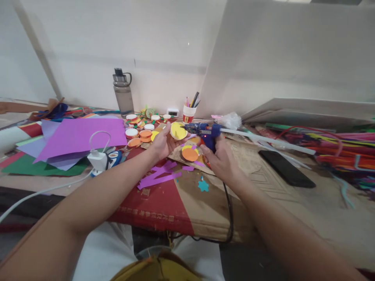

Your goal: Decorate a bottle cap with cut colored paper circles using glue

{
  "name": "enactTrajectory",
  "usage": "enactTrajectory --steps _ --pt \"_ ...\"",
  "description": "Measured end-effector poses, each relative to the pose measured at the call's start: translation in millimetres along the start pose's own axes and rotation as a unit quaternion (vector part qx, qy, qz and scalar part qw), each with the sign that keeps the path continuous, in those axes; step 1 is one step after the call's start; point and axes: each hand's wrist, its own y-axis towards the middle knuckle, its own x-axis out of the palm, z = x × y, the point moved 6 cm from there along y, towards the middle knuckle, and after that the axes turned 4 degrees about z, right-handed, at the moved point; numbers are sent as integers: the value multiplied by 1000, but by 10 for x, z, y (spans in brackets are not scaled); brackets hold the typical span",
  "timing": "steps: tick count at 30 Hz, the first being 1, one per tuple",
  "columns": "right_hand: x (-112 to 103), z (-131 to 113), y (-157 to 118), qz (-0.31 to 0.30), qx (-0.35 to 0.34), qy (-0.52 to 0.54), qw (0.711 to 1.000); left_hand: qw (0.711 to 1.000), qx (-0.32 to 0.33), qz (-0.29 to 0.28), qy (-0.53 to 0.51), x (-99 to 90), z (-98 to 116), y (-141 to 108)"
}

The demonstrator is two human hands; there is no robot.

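My left hand [164,143] holds up a round yellow piece [177,131] with a pale rim, its fingers behind and beside it. My right hand [223,159] is wrapped round the handle of a blue hot glue gun [207,133]. A long whitish glue stick [266,139] sticks out of the gun's back. The gun's nozzle is at the right edge of the yellow piece; whether it touches cannot be told. Below the hands lie an orange disc [190,155], purple paper strips [159,178] and a teal flower-shaped cutout [203,185].
Purple paper sheets [96,136] and a white plug adapter [98,160] lie left. At the back stand a water bottle [123,95], several small round lidded pieces [145,134] and a pen cup [189,113]. A phone [285,168] and colourful strips [348,152] are right. A black cord [230,210] hangs in front.
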Motion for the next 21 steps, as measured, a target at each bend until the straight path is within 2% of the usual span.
enactTrajectory --steps 5,9,13,17,21 --pt "-9 -12 -4 -1 -11 -35 999 1000 7 -2 11 76 -24 -55" --pt "-24 -31 3 6 -18 -39 999 1000 -16 -6 18 140 -67 -115" --pt "-52 10 -10 17 -13 -43 999 1000 -2 -1 8 122 -22 -97" --pt "-22 49 -56 0 14 -46 999 1000 23 15 -7 67 50 -51" --pt "20 42 -72 -16 24 -27 999 1000 18 3 -4 88 31 -67"
